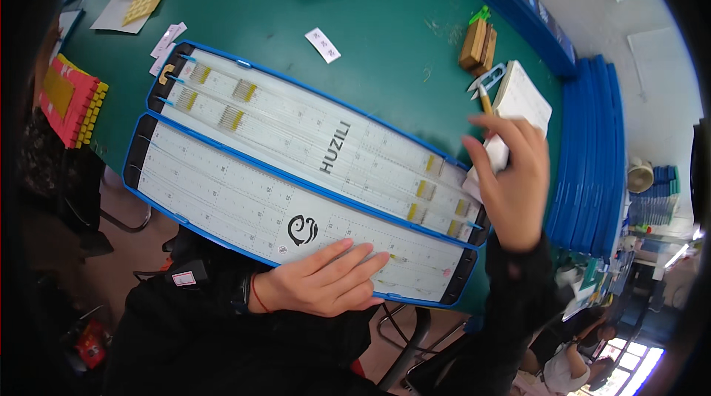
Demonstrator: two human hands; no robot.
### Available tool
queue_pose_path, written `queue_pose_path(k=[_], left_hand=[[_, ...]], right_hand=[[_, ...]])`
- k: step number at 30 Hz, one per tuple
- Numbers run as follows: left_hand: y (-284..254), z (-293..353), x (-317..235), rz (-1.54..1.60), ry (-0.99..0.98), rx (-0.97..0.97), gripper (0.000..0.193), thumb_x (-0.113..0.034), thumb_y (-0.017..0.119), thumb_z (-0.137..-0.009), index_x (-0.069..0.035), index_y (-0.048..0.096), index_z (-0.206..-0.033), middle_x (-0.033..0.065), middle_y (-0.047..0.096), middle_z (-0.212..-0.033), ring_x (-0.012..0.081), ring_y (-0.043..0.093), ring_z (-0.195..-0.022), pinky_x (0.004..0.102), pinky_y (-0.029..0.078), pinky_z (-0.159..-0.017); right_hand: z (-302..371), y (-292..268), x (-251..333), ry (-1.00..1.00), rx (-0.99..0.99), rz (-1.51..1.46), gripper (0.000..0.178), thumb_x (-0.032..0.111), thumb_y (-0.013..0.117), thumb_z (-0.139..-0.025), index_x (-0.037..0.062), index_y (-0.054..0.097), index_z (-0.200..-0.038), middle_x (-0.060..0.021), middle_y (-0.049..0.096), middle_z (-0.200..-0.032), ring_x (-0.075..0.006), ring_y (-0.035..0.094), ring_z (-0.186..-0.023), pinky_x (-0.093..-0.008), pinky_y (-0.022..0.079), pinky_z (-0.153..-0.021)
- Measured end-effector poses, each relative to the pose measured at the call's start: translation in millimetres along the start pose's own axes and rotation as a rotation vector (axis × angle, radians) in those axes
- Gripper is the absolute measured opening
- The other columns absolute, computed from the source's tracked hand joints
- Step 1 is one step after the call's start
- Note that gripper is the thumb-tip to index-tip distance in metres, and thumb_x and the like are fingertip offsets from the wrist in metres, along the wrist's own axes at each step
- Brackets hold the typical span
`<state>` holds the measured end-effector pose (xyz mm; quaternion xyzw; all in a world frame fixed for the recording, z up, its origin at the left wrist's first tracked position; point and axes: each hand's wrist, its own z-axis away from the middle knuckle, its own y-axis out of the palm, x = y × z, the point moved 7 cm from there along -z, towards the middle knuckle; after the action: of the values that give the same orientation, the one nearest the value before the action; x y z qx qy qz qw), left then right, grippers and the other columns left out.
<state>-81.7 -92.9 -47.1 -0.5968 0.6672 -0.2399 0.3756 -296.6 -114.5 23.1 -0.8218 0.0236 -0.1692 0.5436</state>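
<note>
A long, flat fishing-rig case with blue rims and white inner panels lies unfolded across the front of the table. Fine lines run along its far half, with several rows of small yellow and dark pieces near both ends. My left hand rests flat on the near half, fingers spread and empty. Over the case's right end hangs my right hand, thumb and index finger apart. A white object shows behind that gap; I see no grip on it. The remaining right fingers are partly hidden.
Beyond the right hand are a notepad, blue-handled snips and a wooden block. Blue cases are stacked at right. A white label lies on the green table. Pink-and-yellow pieces sit at left.
</note>
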Motion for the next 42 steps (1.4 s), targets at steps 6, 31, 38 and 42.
queue_pose_path(k=[6,31,38,42], left_hand=[[-5.7,-11.2,3.8,0.097,-0.051,0.100,0.038,-0.044,0.054,-0.091,-0.012,0.047,-0.072,0.0058,0.063,-0.119,0.0184,0.060,-0.109,0.0334,0.044,-0.098],[-26.1,-41.8,9.8,0.139,-0.243,0.257,0.050,-0.056,0.066,-0.077,-0.019,0.066,-0.110,0.0061,0.059,-0.125,0.0251,0.054,-0.116,0.0420,0.039,-0.102],[3.6,-50.5,-5.2,0.190,-0.194,0.386,0.058,-0.061,0.060,-0.078,-0.024,0.062,-0.123,0.0067,0.048,-0.138,0.0244,0.041,-0.130,0.0471,0.027,-0.110],[9.8,-45.3,-12.8,0.095,-0.093,0.424,0.059,-0.062,0.059,-0.078,-0.024,0.062,-0.122,0.0026,0.050,-0.137,0.0231,0.042,-0.130,0.0490,0.026,-0.110]], right_hand=[[-66.7,56.6,-36.8,-0.006,0.154,0.000,0.014,0.014,0.073,-0.073,0.0173,0.070,-0.086,-0.0039,0.059,-0.086,-0.0250,0.055,-0.085,-0.0374,0.042,-0.075],[103.4,-11.4,27.7,0.213,0.263,-0.066,0.015,-0.001,0.061,-0.070,0.0054,0.053,-0.082,-0.0084,0.052,-0.077,-0.0302,0.051,-0.075,-0.0385,0.040,-0.064],[112.0,-11.2,33.1,0.181,0.351,0.034,0.019,0.002,0.063,-0.067,0.0093,0.056,-0.083,-0.0033,0.053,-0.079,-0.0244,0.053,-0.083,-0.0342,0.040,-0.069],[113.0,-29.5,26.5,0.204,0.177,-0.093,0.023,-0.002,0.068,-0.067,0.0091,0.058,-0.085,-0.0048,0.055,-0.083,-0.0261,0.055,-0.082,-0.0352,0.043,-0.072]])
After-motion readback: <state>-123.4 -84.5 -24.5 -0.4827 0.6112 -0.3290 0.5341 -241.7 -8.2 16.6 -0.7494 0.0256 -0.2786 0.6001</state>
